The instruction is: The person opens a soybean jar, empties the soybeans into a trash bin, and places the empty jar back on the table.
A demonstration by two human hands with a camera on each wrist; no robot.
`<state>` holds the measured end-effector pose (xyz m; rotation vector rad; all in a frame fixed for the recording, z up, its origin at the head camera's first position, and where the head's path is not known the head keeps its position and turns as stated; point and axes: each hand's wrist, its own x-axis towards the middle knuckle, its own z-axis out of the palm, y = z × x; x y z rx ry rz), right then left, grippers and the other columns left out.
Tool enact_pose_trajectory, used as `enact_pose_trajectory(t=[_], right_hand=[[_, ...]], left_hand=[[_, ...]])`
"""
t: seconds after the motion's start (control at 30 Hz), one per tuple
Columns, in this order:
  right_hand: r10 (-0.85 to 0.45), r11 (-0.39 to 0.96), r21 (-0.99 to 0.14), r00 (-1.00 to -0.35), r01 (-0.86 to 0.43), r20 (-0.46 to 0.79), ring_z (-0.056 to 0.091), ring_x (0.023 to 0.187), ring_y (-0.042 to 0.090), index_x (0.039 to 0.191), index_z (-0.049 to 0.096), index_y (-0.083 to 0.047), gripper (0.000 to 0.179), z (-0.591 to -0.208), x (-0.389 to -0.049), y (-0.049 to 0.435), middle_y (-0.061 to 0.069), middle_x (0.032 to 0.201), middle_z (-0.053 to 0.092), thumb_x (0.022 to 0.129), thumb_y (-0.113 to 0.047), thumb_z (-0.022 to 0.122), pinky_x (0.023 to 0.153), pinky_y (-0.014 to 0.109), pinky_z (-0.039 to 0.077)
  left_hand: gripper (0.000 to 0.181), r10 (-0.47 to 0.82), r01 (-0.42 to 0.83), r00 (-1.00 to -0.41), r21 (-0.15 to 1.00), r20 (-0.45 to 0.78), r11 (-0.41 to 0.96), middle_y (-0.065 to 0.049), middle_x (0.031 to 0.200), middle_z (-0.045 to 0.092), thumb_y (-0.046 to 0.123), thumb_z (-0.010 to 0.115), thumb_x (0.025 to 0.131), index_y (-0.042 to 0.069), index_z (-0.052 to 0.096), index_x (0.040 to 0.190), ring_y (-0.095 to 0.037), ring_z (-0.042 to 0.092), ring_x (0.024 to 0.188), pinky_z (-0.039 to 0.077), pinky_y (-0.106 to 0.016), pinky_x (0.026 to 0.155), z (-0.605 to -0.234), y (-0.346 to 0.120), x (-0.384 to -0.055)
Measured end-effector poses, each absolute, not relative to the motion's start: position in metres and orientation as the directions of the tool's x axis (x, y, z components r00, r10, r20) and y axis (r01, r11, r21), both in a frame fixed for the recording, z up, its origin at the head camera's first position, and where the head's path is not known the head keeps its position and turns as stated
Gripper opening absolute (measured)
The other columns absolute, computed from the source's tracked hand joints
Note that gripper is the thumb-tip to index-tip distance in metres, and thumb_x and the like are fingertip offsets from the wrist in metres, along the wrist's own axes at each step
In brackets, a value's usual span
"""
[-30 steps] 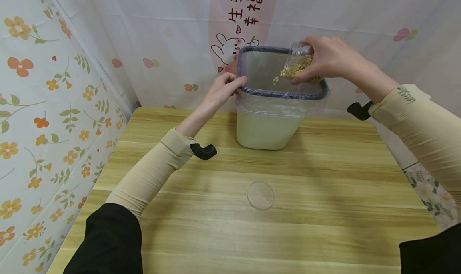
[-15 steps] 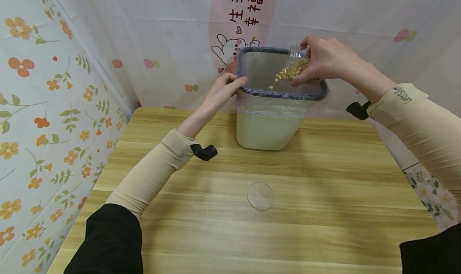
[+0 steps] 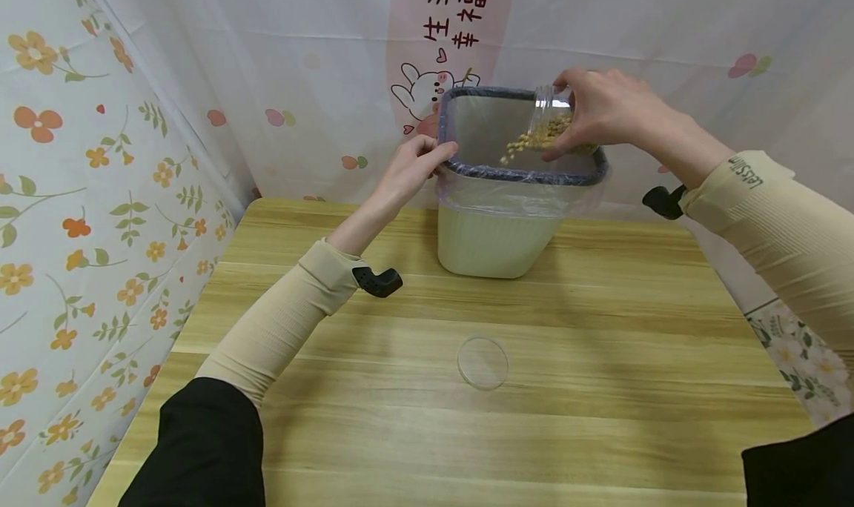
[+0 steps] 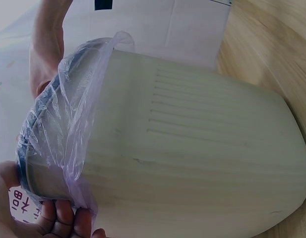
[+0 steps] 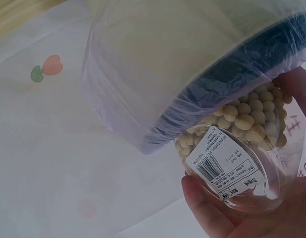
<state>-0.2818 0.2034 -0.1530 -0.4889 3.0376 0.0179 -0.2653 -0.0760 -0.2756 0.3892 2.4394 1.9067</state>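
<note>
Jar (image 3: 543, 105) held tilted in my right hand (image 3: 610, 107), mouth over the bin (image 3: 497, 244); my left hand (image 3: 415, 166) pinches the rim (image 3: 520, 173). I should tip slowly, spilling no beans (image 3: 554, 129).

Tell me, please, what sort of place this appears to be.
Probably an indoor corner screened off with hangings: a wood-grain table, a flowered curtain on the left and a rabbit-print curtain behind the bin.

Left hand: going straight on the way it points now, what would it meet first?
The bag-covered bin rim, which the left hand grips at one corner; beyond that, depth is hard to judge.
</note>
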Motion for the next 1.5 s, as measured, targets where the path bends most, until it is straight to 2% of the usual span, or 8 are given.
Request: enact_pose_trajectory(t=[0.1, 0.33, 0.6, 0.8, 1.03, 1.27, 1.5], right_hand=[[-0.314, 0.949, 0.011, -0.947, -0.315, -0.068, 0.059, 0.115, 0.045, 0.156, 0.031, 0.001, 0.111, -0.153, -0.282, 0.202, 0.027, 0.129, 0.061, 0.078, -0.057, 0.084, 0.088, 0.061, 0.050], [-0.314, 0.948, 0.025, -0.946, -0.317, -0.079, 0.061, 0.110, 0.041, 0.156, 0.032, -0.001, 0.110, -0.153, -0.282, 0.201, 0.022, 0.121, 0.064, 0.077, -0.056, 0.085, 0.081, 0.057, 0.051], [-0.319, 0.945, 0.053, -0.945, -0.323, -0.073, 0.060, 0.112, 0.043, 0.157, 0.033, -0.002, 0.108, -0.150, -0.282, 0.196, 0.025, 0.127, 0.060, 0.077, -0.054, 0.086, 0.078, 0.057, 0.051], [-0.321, 0.943, 0.072, -0.944, -0.326, -0.076, 0.059, 0.111, 0.043, 0.157, 0.034, -0.004, 0.109, -0.148, -0.282, 0.192, 0.024, 0.127, 0.059, 0.076, -0.056, 0.086, 0.077, 0.056, 0.050], [-0.311, 0.942, 0.104, -0.946, -0.319, -0.087, 0.057, 0.117, 0.047, 0.158, 0.033, -0.005, 0.111, -0.147, -0.282, 0.189, 0.027, 0.133, 0.056, 0.075, -0.054, 0.087, 0.082, 0.062, 0.050], [-0.316, 0.938, 0.118, -0.945, -0.325, -0.089, 0.053, 0.123, 0.050, 0.158, 0.033, -0.005, 0.112, -0.147, -0.282, 0.185, 0.032, 0.143, 0.049, 0.072, -0.051, 0.089, 0.088, 0.068, 0.049], [-0.341, 0.928, 0.130, -0.937, -0.348, -0.074, 0.050, 0.125, 0.053, 0.157, 0.035, -0.004, 0.110, -0.148, -0.282, 0.184, 0.034, 0.148, 0.045, 0.072, -0.045, 0.090, 0.091, 0.070, 0.047]], left_hand=[[0.026, 0.211, 0.180, -0.968, 0.959, 0.133, 0.221, 0.001, 0.101, 0.061, 0.036, 0.059, 0.101, 0.010, 0.060, 0.103, -0.014, 0.061, 0.094, 0.050, -0.035, 0.096, -0.276, -0.076, -0.265], [0.027, 0.212, 0.176, -0.969, 0.958, 0.128, 0.227, 0.001, 0.101, 0.061, 0.036, 0.059, 0.102, 0.010, 0.060, 0.105, -0.014, 0.061, 0.095, 0.049, -0.030, 0.094, -0.276, -0.077, -0.265], [0.027, 0.211, 0.180, -0.968, 0.959, 0.133, 0.219, 0.001, 0.102, 0.061, 0.037, 0.059, 0.102, 0.010, 0.060, 0.105, -0.014, 0.061, 0.095, 0.046, -0.022, 0.087, -0.276, -0.078, -0.266], [0.026, 0.214, 0.179, -0.968, 0.959, 0.132, 0.219, 0.001, 0.102, 0.061, 0.037, 0.059, 0.102, 0.011, 0.059, 0.103, -0.014, 0.061, 0.096, 0.046, -0.022, 0.088, -0.276, -0.078, -0.265], [0.026, 0.206, 0.180, -0.969, 0.957, 0.133, 0.227, 0.002, 0.101, 0.060, 0.037, 0.059, 0.101, 0.011, 0.059, 0.103, -0.013, 0.059, 0.094, 0.045, -0.022, 0.085, -0.277, -0.078, -0.266], [0.026, 0.208, 0.175, -0.969, 0.962, 0.131, 0.211, 0.002, 0.100, 0.062, 0.037, 0.060, 0.102, 0.011, 0.060, 0.105, -0.013, 0.061, 0.093, 0.048, -0.029, 0.091, -0.278, -0.077, -0.267], [0.026, 0.203, 0.170, -0.971, 0.961, 0.126, 0.218, 0.003, 0.098, 0.063, 0.038, 0.060, 0.101, 0.012, 0.061, 0.103, -0.012, 0.063, 0.092, 0.048, -0.026, 0.090, -0.278, -0.077, -0.268]])
